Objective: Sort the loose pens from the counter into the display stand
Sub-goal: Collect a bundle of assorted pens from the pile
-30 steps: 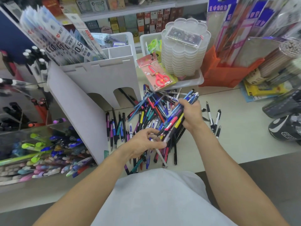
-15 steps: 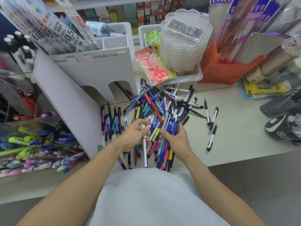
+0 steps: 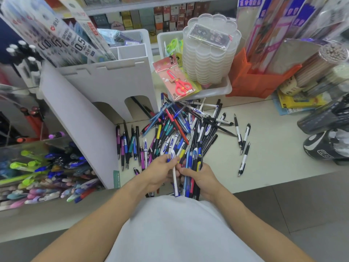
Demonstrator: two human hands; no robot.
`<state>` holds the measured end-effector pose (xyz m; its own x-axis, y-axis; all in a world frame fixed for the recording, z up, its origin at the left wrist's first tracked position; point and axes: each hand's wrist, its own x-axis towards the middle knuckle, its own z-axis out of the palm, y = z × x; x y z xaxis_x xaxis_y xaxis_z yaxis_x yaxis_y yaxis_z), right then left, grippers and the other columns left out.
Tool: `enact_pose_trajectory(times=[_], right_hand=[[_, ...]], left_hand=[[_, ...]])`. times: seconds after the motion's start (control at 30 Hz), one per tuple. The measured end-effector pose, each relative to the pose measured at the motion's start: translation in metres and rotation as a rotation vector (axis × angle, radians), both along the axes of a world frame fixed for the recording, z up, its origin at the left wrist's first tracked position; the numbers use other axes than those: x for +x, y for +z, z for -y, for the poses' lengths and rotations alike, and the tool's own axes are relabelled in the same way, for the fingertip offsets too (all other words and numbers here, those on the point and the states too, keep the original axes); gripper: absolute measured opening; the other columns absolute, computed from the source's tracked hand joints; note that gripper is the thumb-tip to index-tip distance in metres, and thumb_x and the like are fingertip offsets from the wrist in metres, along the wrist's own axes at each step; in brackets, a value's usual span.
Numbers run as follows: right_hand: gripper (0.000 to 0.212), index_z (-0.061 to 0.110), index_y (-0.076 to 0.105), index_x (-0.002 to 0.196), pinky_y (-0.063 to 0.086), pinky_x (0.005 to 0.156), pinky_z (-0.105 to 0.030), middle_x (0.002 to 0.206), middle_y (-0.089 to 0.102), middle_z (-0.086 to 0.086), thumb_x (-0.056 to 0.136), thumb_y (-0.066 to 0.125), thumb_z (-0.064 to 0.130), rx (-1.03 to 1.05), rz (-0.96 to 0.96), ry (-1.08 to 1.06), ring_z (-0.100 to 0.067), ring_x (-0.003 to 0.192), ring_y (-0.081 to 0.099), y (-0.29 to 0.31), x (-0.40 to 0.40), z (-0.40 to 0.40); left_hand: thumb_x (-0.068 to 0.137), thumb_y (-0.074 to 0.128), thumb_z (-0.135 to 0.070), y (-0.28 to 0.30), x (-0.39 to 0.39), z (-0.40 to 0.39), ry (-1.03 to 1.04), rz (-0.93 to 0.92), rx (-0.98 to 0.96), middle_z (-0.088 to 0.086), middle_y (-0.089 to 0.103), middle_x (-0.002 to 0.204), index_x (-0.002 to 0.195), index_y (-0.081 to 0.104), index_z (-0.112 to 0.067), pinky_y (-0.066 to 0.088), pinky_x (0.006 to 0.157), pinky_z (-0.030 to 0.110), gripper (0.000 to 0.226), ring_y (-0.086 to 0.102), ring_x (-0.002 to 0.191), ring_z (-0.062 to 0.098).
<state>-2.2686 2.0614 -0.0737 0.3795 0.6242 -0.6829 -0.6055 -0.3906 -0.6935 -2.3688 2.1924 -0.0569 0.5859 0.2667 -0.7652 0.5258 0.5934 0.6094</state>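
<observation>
Both hands dropped to pile's near edge: right hand (image 3: pixel 203 178) gripped pen bundle (image 3: pixel 191 168), left hand (image 3: pixel 160 172) pinched white pen (image 3: pixel 175 181). Risk: loose bundle slipping back into pen pile (image 3: pixel 181 127).

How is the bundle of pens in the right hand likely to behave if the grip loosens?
The bundle of pens is loose, with nothing binding it, so the right hand probably has to squeeze. The barrels look smooth and round, so single pens may slip out and roll across the counter. Each looks stiff and light.
</observation>
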Motion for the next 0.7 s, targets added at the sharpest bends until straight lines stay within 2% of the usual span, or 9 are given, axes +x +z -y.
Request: enact_pose_trajectory(times=[0.1,0.2,0.33,0.47,0.53,0.57,0.6,0.67,0.7], right_hand=[[0.008,0.003,0.070,0.095,0.058,0.067,-0.038,0.077,0.069,-0.016,0.089,0.071,-0.001,-0.063,-0.007,-0.006,-0.024,0.062,0.066,0.006,0.009,-0.011],[0.012,-0.005,0.068,0.101,0.062,0.064,-0.036,0.075,0.068,-0.018,0.090,0.068,0.000,-0.045,-0.081,-0.009,-0.025,0.062,0.067,0.014,0.011,-0.020],[0.021,-0.005,0.071,0.109,0.061,0.074,-0.041,0.086,0.070,-0.021,0.089,0.068,0.000,-0.037,-0.096,0.032,-0.027,0.074,0.069,0.012,-0.002,-0.021],[0.018,0.009,0.073,0.109,0.061,0.087,-0.045,0.105,0.075,-0.020,0.092,0.069,0.007,-0.041,-0.047,0.013,-0.031,0.095,0.073,0.007,-0.013,-0.020],[0.014,0.022,0.072,0.108,0.058,0.093,-0.043,0.104,0.076,-0.007,0.095,0.066,0.024,-0.084,0.210,0.162,-0.025,0.101,0.072,0.006,-0.011,-0.022],[0.019,0.029,0.070,0.106,0.055,0.094,-0.041,0.104,0.074,-0.001,0.093,0.059,0.038,-0.149,0.413,0.326,-0.025,0.103,0.067,0.008,-0.009,-0.023],[0.035,0.033,0.067,0.107,0.050,0.094,-0.040,0.105,0.069,0.001,0.086,0.048,0.053,-0.244,0.593,0.517,-0.026,0.107,0.060,0.008,-0.007,-0.022],[0.065,0.029,0.060,0.115,0.044,0.095,-0.040,0.108,0.055,-0.001,0.071,0.034,0.068,-0.411,0.759,0.775,-0.026,0.111,0.045,0.009,-0.005,-0.020],[0.066,0.025,0.059,0.119,0.044,0.095,-0.039,0.108,0.051,-0.002,0.074,0.038,0.069,-0.410,0.752,0.822,-0.024,0.111,0.042,0.015,-0.004,-0.020]], left_hand=[[0.105,0.048,-0.026,-0.002,0.001,-0.006,0.114,-0.044,0.164,0.008,0.057,0.085,0.105,0.052,-0.011,0.054,0.070,0.038,0.016,0.057,0.068,0.019],[0.106,0.047,-0.030,-0.003,0.004,-0.006,0.025,-0.105,0.259,0.009,0.060,0.086,0.106,0.052,-0.013,0.059,0.073,0.044,0.018,0.061,0.074,0.024],[0.109,0.039,-0.027,0.011,0.004,0.002,-0.016,-0.069,-0.016,0.008,0.059,0.083,0.108,0.052,-0.009,0.052,0.065,0.031,0.022,0.056,0.069,0.017],[0.103,0.045,-0.051,0.003,-0.005,0.003,-0.052,0.043,-0.248,0.006,0.071,0.121,0.131,0.060,-0.018,0.055,0.094,0.042,0.046,0.067,0.113,0.021],[0.085,0.073,-0.057,-0.002,-0.005,0.006,-0.103,0.033,-0.233,0.007,0.058,0.142,0.153,0.035,-0.018,0.048,0.107,0.046,0.087,0.059,0.127,0.021],[0.074,0.085,-0.052,-0.003,-0.003,0.008,-0.105,0.026,-0.226,0.008,0.056,0.144,0.156,0.026,-0.018,0.046,0.109,0.046,0.107,0.058,0.128,0.021],[0.069,0.091,-0.044,-0.002,-0.001,0.011,-0.084,0.040,-0.220,0.010,0.059,0.141,0.155,0.027,-0.015,0.048,0.107,0.044,0.111,0.061,0.124,0.021],[0.069,0.089,-0.029,-0.004,0.001,0.013,0.003,0.074,-0.201,0.016,0.069,0.124,0.139,0.050,-0.002,0.056,0.095,0.037,0.085,0.069,0.111,0.024],[0.071,0.085,-0.027,-0.003,0.001,0.013,0.027,0.090,-0.199,0.018,0.071,0.118,0.128,0.061,-0.002,0.057,0.090,0.036,0.067,0.070,0.107,0.026]])
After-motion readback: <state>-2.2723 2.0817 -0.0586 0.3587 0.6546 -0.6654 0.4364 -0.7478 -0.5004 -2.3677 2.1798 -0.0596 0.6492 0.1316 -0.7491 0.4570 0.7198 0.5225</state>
